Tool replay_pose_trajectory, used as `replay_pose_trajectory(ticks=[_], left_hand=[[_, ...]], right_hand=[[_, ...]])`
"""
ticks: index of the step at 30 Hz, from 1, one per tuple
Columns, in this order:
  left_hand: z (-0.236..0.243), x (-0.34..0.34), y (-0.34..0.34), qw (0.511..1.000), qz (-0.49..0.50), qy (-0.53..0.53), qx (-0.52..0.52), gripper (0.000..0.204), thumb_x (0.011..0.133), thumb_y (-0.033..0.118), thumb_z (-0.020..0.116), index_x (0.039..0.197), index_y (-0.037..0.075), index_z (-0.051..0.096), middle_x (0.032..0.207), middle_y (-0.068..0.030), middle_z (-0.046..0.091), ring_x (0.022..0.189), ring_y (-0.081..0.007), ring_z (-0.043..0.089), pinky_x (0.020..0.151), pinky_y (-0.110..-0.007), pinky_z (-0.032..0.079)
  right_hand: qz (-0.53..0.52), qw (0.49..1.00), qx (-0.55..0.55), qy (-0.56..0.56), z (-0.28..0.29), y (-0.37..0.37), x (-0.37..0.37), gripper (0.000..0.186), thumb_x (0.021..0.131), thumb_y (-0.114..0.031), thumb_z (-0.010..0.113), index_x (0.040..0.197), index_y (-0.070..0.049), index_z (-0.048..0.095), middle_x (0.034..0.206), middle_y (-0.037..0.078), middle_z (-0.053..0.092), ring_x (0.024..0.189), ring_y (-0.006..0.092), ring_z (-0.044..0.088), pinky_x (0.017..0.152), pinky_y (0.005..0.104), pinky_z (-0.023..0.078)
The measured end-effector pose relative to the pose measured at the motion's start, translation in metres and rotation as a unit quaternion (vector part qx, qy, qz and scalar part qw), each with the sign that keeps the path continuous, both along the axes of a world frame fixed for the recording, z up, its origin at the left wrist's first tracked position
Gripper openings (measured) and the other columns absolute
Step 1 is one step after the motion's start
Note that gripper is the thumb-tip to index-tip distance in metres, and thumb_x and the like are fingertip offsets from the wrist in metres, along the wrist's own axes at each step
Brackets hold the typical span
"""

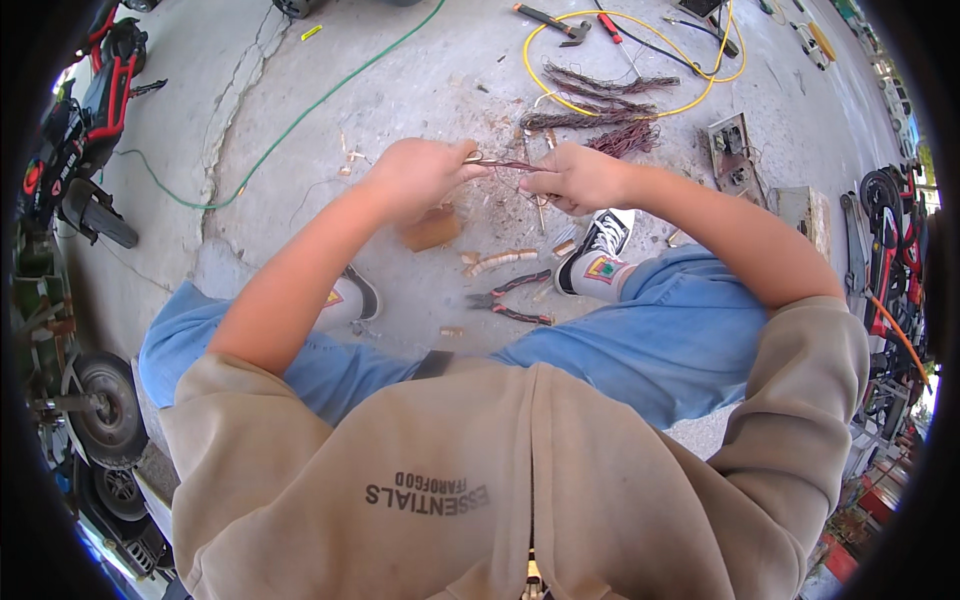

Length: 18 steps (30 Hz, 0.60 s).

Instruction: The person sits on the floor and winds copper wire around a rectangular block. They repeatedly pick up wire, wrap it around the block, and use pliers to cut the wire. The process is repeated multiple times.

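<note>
My left hand (pixel 423 178) is closed on one end of a thin, dark reddish wire bundle (pixel 508 164), held level above the floor between my knees. My right hand (pixel 578 180) grips the other end, with loose thin strands hanging near its fingers. Below my hands lie pliers with red-and-black handles (pixel 508 298), a tan block (pixel 430 230) and some pale scraps (pixel 497 260). Several bundles of dark, tangled wire (pixel 620 135) lie on the concrete beyond my right hand.
A hammer (pixel 565 30), red-handled tool (pixel 610 28) and yellow cable (pixel 740 50) lie ahead. A green hose (pixel 300 120) crosses the left floor. An open metal box (pixel 733 155) lies to the right. Vehicles and wheels (pixel 105 405) line both sides.
</note>
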State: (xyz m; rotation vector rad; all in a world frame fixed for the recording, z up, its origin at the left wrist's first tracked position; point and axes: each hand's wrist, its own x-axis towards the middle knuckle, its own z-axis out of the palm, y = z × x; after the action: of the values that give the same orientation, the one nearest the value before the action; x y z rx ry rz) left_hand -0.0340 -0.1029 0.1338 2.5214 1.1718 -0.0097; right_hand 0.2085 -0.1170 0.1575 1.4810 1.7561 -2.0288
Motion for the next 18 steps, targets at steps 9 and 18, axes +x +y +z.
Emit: replay_pose_trajectory(ticks=[9,18], left_hand=[[-0.008,-0.008,0.0,0.919,0.086,-0.159,-0.351,0.046,0.099,0.047,0.044,0.078,0.007,0.051,0.057,-0.0028,0.052,0.047,-0.0162,0.052,0.043,-0.032,0.04],[-0.021,-0.009,-0.005,0.971,-0.02,-0.182,-0.152,0.045,0.097,0.049,0.047,0.078,0.008,0.054,0.056,-0.0086,0.05,0.051,-0.021,0.052,0.048,-0.033,0.042]], right_hand=[[0.21,0.776,0.556,-0.212,0.027,-0.005,-0.008,0.056,0.086,-0.052,0.061,0.106,0.0,0.059,0.078,0.011,0.061,0.064,0.0261,0.06,0.062,0.0361,0.051],[0.192,0.811,0.54,-0.117,-0.006,-0.002,-0.008,0.05,0.091,-0.047,0.057,0.061,-0.007,0.054,0.061,0.005,0.047,0.053,0.0195,0.052,0.048,0.0349,0.042]])
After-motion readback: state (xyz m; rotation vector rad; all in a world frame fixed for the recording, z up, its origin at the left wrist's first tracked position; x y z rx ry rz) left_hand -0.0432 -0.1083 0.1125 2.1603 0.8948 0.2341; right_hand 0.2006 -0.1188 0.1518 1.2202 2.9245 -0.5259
